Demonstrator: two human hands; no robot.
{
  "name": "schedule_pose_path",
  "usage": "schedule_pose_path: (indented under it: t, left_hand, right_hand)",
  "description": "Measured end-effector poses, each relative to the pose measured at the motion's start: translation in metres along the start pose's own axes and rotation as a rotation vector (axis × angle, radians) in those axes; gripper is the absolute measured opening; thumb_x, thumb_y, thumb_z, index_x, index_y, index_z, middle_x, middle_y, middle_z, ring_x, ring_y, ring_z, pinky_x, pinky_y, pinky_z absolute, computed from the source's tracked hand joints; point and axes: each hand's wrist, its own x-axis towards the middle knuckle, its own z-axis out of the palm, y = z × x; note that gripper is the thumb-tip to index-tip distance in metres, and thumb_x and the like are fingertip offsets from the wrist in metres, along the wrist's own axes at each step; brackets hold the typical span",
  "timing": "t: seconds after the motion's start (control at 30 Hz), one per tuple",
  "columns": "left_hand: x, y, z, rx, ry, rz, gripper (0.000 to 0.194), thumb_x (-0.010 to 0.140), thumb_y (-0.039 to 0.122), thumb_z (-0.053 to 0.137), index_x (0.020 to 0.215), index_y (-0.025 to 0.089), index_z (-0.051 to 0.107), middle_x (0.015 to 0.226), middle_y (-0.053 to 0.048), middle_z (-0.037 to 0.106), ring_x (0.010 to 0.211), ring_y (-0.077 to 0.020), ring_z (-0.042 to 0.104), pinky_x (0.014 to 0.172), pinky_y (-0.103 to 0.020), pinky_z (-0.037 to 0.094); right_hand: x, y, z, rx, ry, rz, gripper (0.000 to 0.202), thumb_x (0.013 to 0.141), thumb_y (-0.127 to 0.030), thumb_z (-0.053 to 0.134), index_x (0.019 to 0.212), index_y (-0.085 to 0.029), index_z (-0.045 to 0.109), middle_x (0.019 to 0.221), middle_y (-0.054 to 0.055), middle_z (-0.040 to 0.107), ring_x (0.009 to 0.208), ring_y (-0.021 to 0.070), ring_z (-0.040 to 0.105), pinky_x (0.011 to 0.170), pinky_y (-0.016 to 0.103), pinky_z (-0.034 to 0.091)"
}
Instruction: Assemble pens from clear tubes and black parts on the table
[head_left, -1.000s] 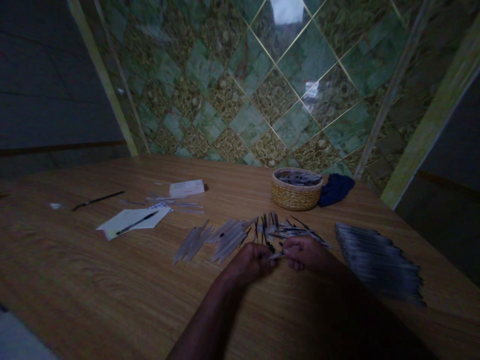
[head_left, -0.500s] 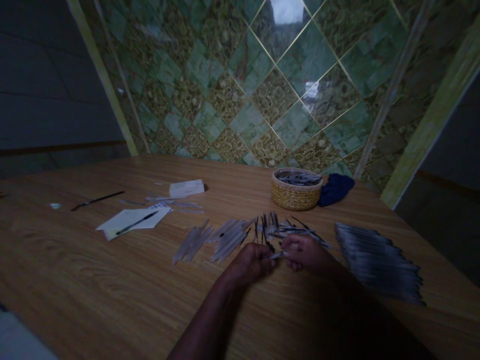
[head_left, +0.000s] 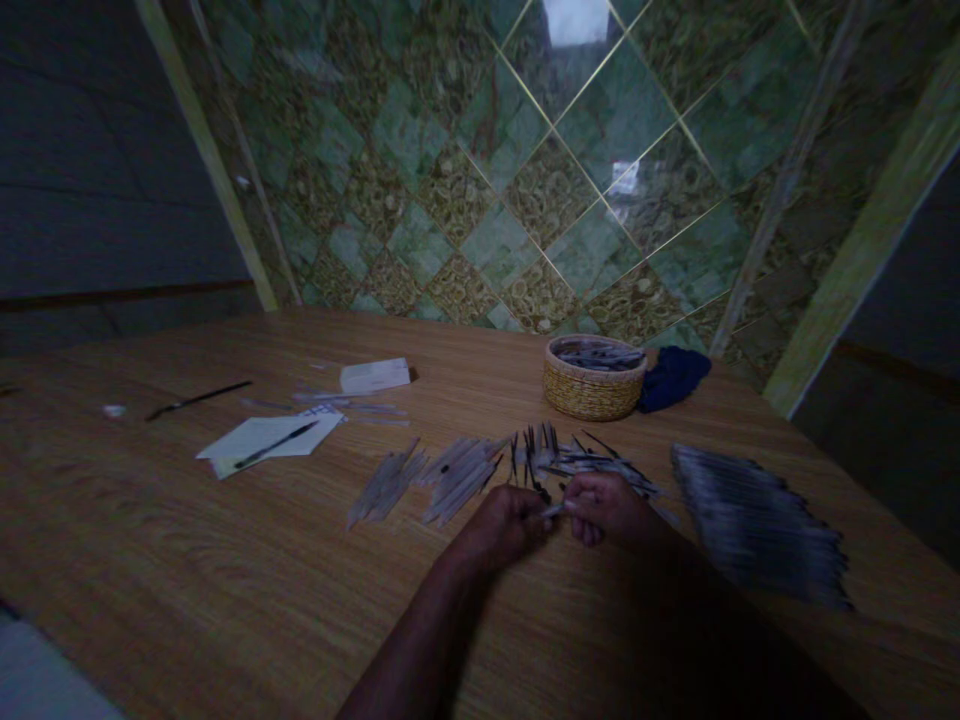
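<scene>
A thin pale stick (head_left: 553, 510) sits pinched between my left hand (head_left: 504, 525) and my right hand (head_left: 609, 506), both clenched on its ends, just above the table (head_left: 225, 560) near the loose sticks (head_left: 457, 468). I judge I'm fitting or pulling its tip; next calls for a steady, fine grip. Dim light hides what the piece really is, and my fingertips cover its ends

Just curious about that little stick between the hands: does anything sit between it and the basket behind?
Yes. The stick is pinched between left hand and right hand; a loose pile of similar sticks lies on the table between it and the basket.
</scene>
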Motion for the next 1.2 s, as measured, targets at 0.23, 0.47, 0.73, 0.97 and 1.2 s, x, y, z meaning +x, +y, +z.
schedule_pose_path:
  t: [0.23, 0.47, 0.73, 0.97, 1.2]
  left_hand:
    - [0.003, -0.002, -0.002, 0.16, 0.04, 0.068, 0.019, 0.072, 0.027, 0.055, 0.058, 0.014, 0.055, 0.054, 0.005, 0.044, 0.052, -0.0088, 0.037, 0.048, -0.021, 0.026]
    - [0.007, -0.007, 0.003, 0.304, 0.162, 0.089, 0.016, 0.073, 0.023, 0.053, 0.063, 0.014, 0.062, 0.057, 0.003, 0.05, 0.056, -0.0107, 0.043, 0.052, -0.02, 0.031]
    - [0.001, 0.011, 0.007, 0.569, 0.204, 0.173, 0.014, 0.076, 0.026, 0.057, 0.07, 0.015, 0.064, 0.066, -0.002, 0.059, 0.063, -0.0146, 0.051, 0.057, -0.023, 0.034]
    - [-0.001, 0.014, -0.003, 0.563, 0.103, 0.138, 0.027, 0.086, 0.025, 0.043, 0.075, 0.015, 0.066, 0.068, -0.002, 0.061, 0.063, -0.0141, 0.053, 0.057, -0.023, 0.035]
    - [0.005, -0.003, -0.002, 0.552, 0.174, 0.19, 0.019, 0.079, 0.021, 0.051, 0.073, 0.015, 0.069, 0.07, -0.004, 0.063, 0.067, -0.0154, 0.056, 0.06, -0.023, 0.037]
  right_hand:
    - [0.002, 0.003, -0.001, -0.036, 0.023, 0.031, 0.042, 0.075, -0.059, 0.053, 0.068, -0.017, 0.053, 0.047, -0.003, 0.058, 0.034, 0.0073, 0.048, 0.034, 0.017, 0.034]
    - [0.003, 0.005, 0.002, 0.032, 0.06, 0.005, 0.04, 0.071, -0.057, 0.057, 0.067, -0.017, 0.052, 0.048, -0.003, 0.06, 0.035, 0.0075, 0.05, 0.034, 0.017, 0.034]
    - [0.006, 0.003, 0.003, 0.16, 0.06, 0.168, 0.047, 0.063, -0.065, 0.058, 0.067, -0.019, 0.048, 0.043, -0.002, 0.06, 0.028, 0.01, 0.049, 0.029, 0.018, 0.032]
    - [0.007, 0.008, -0.003, 0.206, 0.097, 0.123, 0.043, 0.066, -0.06, 0.059, 0.066, -0.017, 0.049, 0.045, -0.001, 0.061, 0.03, 0.0094, 0.049, 0.03, 0.018, 0.033]
    - [0.007, 0.014, -0.004, 0.221, 0.077, 0.147, 0.041, 0.067, -0.058, 0.059, 0.067, -0.018, 0.048, 0.045, 0.0, 0.061, 0.029, 0.01, 0.049, 0.03, 0.019, 0.033]
